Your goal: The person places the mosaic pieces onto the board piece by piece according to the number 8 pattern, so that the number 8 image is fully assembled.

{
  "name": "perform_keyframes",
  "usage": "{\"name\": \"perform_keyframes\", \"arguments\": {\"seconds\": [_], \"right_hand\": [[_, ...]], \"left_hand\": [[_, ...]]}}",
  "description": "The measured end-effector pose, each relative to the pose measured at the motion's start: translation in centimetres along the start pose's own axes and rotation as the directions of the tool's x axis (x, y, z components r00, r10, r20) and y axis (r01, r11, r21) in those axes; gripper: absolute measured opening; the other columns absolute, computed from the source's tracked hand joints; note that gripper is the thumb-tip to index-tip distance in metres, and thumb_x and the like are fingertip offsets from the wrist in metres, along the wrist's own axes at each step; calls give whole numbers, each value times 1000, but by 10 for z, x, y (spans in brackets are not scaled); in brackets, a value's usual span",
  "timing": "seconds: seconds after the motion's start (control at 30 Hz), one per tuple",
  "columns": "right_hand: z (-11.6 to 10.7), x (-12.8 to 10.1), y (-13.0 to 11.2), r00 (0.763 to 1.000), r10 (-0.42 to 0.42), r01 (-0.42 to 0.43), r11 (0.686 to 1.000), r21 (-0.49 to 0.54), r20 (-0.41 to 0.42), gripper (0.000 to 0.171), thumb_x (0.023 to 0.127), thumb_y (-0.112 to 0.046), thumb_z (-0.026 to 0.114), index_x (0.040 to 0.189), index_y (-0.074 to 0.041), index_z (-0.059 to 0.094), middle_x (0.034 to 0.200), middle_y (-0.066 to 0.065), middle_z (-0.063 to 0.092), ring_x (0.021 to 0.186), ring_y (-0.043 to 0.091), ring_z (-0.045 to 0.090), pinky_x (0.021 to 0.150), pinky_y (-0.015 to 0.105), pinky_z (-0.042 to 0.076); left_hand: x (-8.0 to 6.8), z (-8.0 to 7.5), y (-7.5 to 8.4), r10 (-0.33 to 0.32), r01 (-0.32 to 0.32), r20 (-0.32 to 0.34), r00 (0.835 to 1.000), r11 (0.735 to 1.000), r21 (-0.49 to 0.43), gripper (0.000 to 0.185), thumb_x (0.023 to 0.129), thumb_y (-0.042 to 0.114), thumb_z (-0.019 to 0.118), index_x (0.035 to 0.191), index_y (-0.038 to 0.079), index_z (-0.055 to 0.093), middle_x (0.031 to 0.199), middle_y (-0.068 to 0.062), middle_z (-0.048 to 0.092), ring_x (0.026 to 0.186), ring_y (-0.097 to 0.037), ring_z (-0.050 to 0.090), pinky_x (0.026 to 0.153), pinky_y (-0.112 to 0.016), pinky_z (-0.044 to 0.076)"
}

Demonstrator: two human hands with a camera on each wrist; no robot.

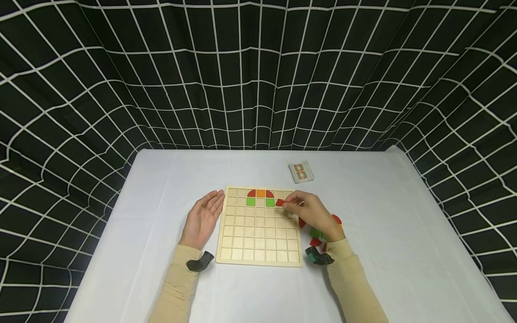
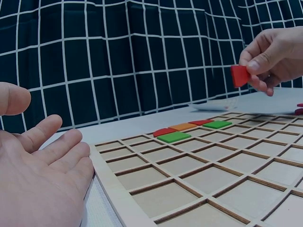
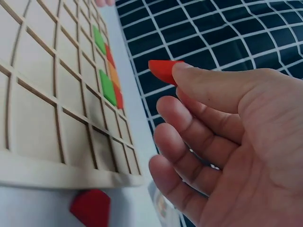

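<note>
your two forearms in tan sleeves come up from the bottom edge, each w/ a dark wrist camera. your left hand [image 1: 203, 217] lies flat, palm up, fingers straight and relaxed, on the white table [image 1: 161, 188] just beside the left edge of the wooden grid board [image 1: 258, 240]; it holds nothing. your right hand [image 1: 313, 211] hovers over the board's upper right part, thumb and fingertips pinching a small red piece [image 1: 279, 202], lifted clear of the board and not touching it. the hands are apart, board between them. on the board's top row sit a red quarter-round, an orange square [image 1: 260, 193] and another red quarter-round; under them 2 green squares [image 1: 251, 202] w/ one bare cell between. other cells look bare. loose red and green pieces [image 1: 316, 233] lie on the table just right of the board, partly hidden by your right wrist. a small pattern card [image 1: 301, 172] lies farther back, well apart from the board. black cloth w/ white grid lines hangs behind.
</note>
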State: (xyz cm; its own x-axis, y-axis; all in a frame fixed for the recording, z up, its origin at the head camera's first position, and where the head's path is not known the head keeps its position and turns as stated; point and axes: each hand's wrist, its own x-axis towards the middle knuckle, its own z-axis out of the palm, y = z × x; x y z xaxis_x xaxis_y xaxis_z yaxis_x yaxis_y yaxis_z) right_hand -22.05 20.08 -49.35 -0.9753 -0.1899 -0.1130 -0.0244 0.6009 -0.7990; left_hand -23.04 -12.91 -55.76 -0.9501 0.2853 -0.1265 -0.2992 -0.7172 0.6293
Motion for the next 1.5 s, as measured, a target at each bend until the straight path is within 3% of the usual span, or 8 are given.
{"name": "perform_keyframes", "arguments": {"seconds": [0.13,0.23,0.47,0.7,1.0,1.27,1.5], "right_hand": [[8,1,-2,999,33,-33,999,24,10,13,98,-24,68,103,-12,72,96,10,72,81,22,58,55,25,49],[14,2,-3,999,48,-48,999,23,14,14,100,-24,65,105,-13,73,98,9,72,76,21,55,50,24,46],[28,6,1,1000,25,-26,999,-45,-13,15,100,-25,64,103,-15,75,103,2,75,86,17,58,77,27,52],[35,8,3,999,33,-36,994,-105,-33,14,100,-26,65,101,-16,75,106,2,73,94,18,60,90,34,54],[40,9,4,999,-3,-6,980,-197,-44,14,99,-25,67,100,-17,77,109,2,74,99,18,63,91,42,56],[46,9,2,995,1,-28,964,-266,-102,12,98,-24,68,94,-18,77,98,0,73,89,18,59,78,37,54],[52,10,1,988,3,-50,953,-298,-153,12,96,-25,70,92,-16,77,95,1,73,88,18,60,75,37,53]], "left_hand": [[0,0,0,0,0,-4,1000,1000,3,55,113,28,29,154,-4,14,167,-18,17,157,-26,21,132,-30,21],[0,1,1,1,-1,-6,1000,1000,7,55,113,28,29,154,-5,15,167,-18,18,157,-26,22,132,-30,21],[0,1,1,-1,1,0,1000,1000,2,57,113,28,28,156,-5,11,167,-18,17,158,-26,20,132,-30,20],[0,1,1,-6,6,-4,1000,1000,-17,57,113,28,30,156,-5,12,168,-19,16,158,-26,20,132,-30,21],[1,-1,1,-7,7,-10,1000,1000,-18,57,113,27,29,156,-5,12,166,-17,20,157,-26,21,132,-30,21],[1,-2,0,-8,8,-12,1000,1000,-20,56,113,28,30,155,-4,14,166,-17,22,157,-26,22,132,-30,22],[1,-1,1,-7,7,-15,1000,1000,-14,55,113,27,28,155,-4,14,167,-18,20,157,-26,22,132,-30,23]]}}
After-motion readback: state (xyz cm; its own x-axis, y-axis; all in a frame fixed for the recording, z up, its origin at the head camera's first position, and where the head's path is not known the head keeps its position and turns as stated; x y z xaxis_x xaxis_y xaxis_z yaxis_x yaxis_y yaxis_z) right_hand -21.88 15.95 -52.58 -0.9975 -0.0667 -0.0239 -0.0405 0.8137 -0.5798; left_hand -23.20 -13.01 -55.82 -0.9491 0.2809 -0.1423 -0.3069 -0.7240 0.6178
